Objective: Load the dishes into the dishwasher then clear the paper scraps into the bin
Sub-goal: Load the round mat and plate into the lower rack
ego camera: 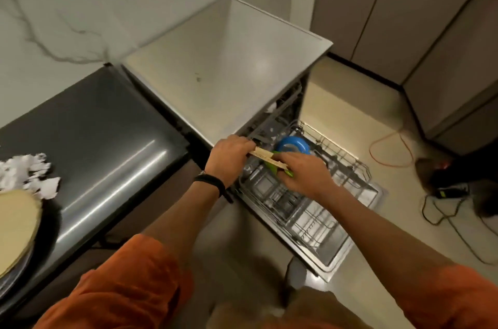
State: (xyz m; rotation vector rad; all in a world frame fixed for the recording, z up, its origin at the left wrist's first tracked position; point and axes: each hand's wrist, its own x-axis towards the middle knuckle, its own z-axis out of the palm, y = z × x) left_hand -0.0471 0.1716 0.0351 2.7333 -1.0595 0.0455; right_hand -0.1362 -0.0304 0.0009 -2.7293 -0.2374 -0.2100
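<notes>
The dishwasher stands open with its lower rack pulled out over the lowered door. A blue bowl sits in the rack's far end. My left hand grips one end of a flat wooden utensil above the rack. My right hand holds the other end together with a green utensil that pokes out under its fingers. On the dark counter at the left lie white paper scraps beside a pale plate.
A marbled worktop runs behind the dark counter. Grey cabinets line the far wall. An orange cable and dark cords with a charger lie on the floor right of the rack.
</notes>
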